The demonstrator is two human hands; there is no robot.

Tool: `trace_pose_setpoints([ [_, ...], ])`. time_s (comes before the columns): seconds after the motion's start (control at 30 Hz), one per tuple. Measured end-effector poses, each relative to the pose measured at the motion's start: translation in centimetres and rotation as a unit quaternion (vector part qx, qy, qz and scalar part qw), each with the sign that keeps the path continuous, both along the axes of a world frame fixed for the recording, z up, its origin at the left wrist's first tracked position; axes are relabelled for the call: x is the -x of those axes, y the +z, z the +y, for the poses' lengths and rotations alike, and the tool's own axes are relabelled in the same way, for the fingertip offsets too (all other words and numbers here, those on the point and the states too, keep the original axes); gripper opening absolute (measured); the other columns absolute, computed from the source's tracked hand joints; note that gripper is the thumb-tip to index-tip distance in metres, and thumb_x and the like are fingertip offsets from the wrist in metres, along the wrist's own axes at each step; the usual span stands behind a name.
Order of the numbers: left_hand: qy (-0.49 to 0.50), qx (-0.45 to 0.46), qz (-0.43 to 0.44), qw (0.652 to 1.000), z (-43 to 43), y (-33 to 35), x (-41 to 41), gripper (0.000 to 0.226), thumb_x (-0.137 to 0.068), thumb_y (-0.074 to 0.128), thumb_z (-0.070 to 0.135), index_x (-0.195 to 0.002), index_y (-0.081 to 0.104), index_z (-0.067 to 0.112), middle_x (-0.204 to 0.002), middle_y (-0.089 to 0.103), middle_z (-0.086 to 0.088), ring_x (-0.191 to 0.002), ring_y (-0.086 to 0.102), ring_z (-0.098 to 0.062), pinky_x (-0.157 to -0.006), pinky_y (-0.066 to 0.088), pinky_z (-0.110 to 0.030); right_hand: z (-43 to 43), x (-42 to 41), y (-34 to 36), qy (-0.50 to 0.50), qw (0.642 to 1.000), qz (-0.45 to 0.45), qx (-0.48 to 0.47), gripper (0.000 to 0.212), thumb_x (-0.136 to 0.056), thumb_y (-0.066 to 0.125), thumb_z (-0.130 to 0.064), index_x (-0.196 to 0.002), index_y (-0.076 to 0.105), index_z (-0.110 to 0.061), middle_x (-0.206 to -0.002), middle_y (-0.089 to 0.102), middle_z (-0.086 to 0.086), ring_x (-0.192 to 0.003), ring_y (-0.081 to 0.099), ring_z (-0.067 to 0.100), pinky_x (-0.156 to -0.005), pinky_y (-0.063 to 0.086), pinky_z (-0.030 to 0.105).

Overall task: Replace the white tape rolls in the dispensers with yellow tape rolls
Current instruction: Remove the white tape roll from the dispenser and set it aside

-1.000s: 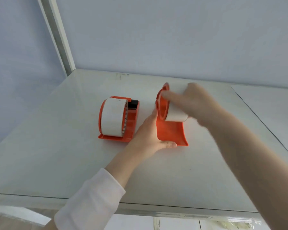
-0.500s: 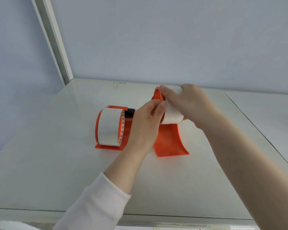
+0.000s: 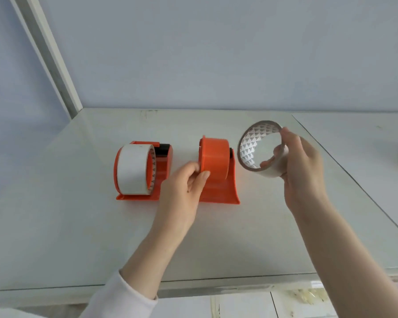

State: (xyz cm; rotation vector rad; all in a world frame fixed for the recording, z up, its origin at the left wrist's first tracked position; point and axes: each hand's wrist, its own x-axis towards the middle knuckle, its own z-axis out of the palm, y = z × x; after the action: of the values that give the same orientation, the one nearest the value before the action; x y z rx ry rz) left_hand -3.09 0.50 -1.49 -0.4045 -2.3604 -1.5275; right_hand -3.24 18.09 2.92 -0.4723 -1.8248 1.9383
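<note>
My right hand [image 3: 303, 171] holds the white tape roll [image 3: 261, 149] clear of the bare dispenser [image 3: 216, 171], fingers curled through its stiff, light ring, above the counter [image 3: 78, 237] toward its right edge, while my left hand [image 3: 184, 191] pinches the dispenser's hub.

Right hand [image 3: 305, 171] holds white tape roll [image 3: 263, 149] aloft, clear of the bare-hubbed dispenser [image 3: 216, 172] (mid-table); left hand [image 3: 185, 191] grips its hub edge.
</note>
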Motion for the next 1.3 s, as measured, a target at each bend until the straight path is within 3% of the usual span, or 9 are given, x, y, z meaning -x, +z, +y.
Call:
trace_pose_setpoints([
  [0.13, 0.01, 0.047, -0.02, 0.999, -0.3, -1.4, -0.5, 0.016, -0.089, 0.056, 0.014, -0.098, 0.065, 0.005, -0.099, 0.072, -0.01, -0.094, 0.066, -0.023, -0.081, 0.046, -0.026, 0.0, -1.8, -1.1, 0.008, 0.992, 0.004, 0.126, 0.018, -0.087, 0.053, -0.03, -0.081, 0.058, -0.014, -0.063, 0.045, 0.0, -0.037, 0.053, 0.012, -0.061, 0.048, 0.03],
  [0.23, 0.029, 0.08, -0.026, 0.996, -0.3, -1.7, -1.6, 0.036, -0.089, 0.057, 0.016, -0.124, 0.056, 0.007, -0.13, 0.059, -0.006, -0.124, 0.052, -0.022, -0.093, 0.031, -0.01, 0.1, -3.5, -1.8, 0.025, 0.973, 0.012, 0.228, 0.02, -0.088, 0.051, -0.03, -0.082, 0.058, -0.012, -0.051, 0.044, -0.004, -0.036, 0.047, 0.01, -0.049, 0.045, 0.023],
  [0.33, 0.066, 0.04, 0.096, 0.992, 0.9, -0.7, -4.4, 0.054, -0.089, 0.055, 0.024, -0.136, 0.039, 0.002, -0.145, 0.04, -0.014, -0.136, 0.039, -0.027, -0.111, 0.028, -0.028, 1.2, -6.8, -2.5, 0.066, 0.941, 0.038, 0.331, 0.026, -0.09, 0.044, -0.032, -0.088, 0.056, -0.008, -0.053, 0.03, -0.005, -0.037, 0.038, 0.008, -0.042, 0.04, 0.016],
  [0.4, -0.023, -0.016, 0.148, 0.989, 3.3, -0.7, -7.0, 0.048, -0.091, 0.049, 0.025, -0.134, 0.038, 0.006, -0.143, 0.04, -0.012, -0.136, 0.039, -0.026, -0.11, 0.035, -0.04, 2.4, -10.1, -3.2, 0.082, 0.925, 0.056, 0.366, 0.031, -0.084, 0.046, -0.034, -0.095, 0.055, -0.006, -0.054, 0.027, -0.006, -0.038, 0.034, 0.007, -0.04, 0.039, 0.016],
  [0.47, -0.168, -0.095, 0.056, 0.98, 6.3, -0.8, -9.8, 0.048, -0.09, 0.047, 0.037, -0.133, 0.038, 0.016, -0.144, 0.041, -0.003, -0.133, 0.043, -0.013, -0.105, 0.04, -0.03, 3.7, -14.1, -3.9, 0.083, 0.918, 0.074, 0.38, 0.04, -0.074, 0.048, -0.037, -0.1, 0.054, -0.006, -0.049, 0.028, -0.008, -0.037, 0.033, 0.005, -0.041, 0.038, 0.016],
  [0.53, -0.285, -0.163, -0.117, 0.937, 9.2, -1.2, -12.4, 0.052, -0.085, 0.048, 0.046, -0.133, 0.041, 0.026, -0.14, 0.047, 0.01, -0.122, 0.052, 0.0, -0.097, 0.045, -0.022, 5.0, -18.0, -4.6, 0.064, 0.919, 0.097, 0.376, 0.044, -0.073, 0.046, -0.039, -0.103, 0.053, -0.007, -0.046, 0.03, -0.009, -0.038, 0.034, 0.004, -0.042, 0.039, 0.015],
  [0.73, -0.488, -0.158, -0.469, 0.719, 17.1, -5.7, -17.1, 0.047, -0.084, 0.049, 0.038, -0.126, 0.051, 0.015, -0.114, 0.07, -0.01, -0.101, 0.069, -0.027, -0.09, 0.054, -0.048, 8.6, -29.1, -8.4, -0.128, 0.932, 0.067, 0.333, 0.039, -0.076, 0.05, -0.039, -0.103, 0.054, -0.011, -0.056, 0.045, -0.007, -0.05, 0.043, 0.008, -0.056, 0.046, 0.02],
  [0.9, -0.55, -0.054, -0.524, 0.648, 23.0, -10.4, -22.3, 0.051, -0.075, 0.053, 0.038, -0.121, 0.052, 0.017, -0.118, 0.067, -0.005, -0.101, 0.069, -0.021, -0.088, 0.055, -0.041, 10.7, -37.5, -12.3, -0.292, 0.904, -0.009, 0.312, 0.035, -0.073, 0.052, -0.041, -0.095, 0.064, -0.018, -0.082, 0.071, -0.002, -0.077, 0.068, 0.017, -0.077, 0.054, 0.03],
  [1.3, -0.585, 0.147, -0.535, 0.591, 34.0, -18.1, -38.3, 0.046, -0.089, 0.048, 0.033, -0.135, 0.043, 0.024, -0.12, 0.063, -0.001, -0.1, 0.068, -0.013, -0.076, 0.059, -0.027, 16.5, -53.5, -21.6, -0.472, 0.808, -0.067, 0.345, 0.053, -0.077, 0.052, -0.037, -0.124, 0.05, -0.011, -0.112, 0.068, 0.009, -0.099, 0.068, 0.024, -0.08, 0.057, 0.031],
])
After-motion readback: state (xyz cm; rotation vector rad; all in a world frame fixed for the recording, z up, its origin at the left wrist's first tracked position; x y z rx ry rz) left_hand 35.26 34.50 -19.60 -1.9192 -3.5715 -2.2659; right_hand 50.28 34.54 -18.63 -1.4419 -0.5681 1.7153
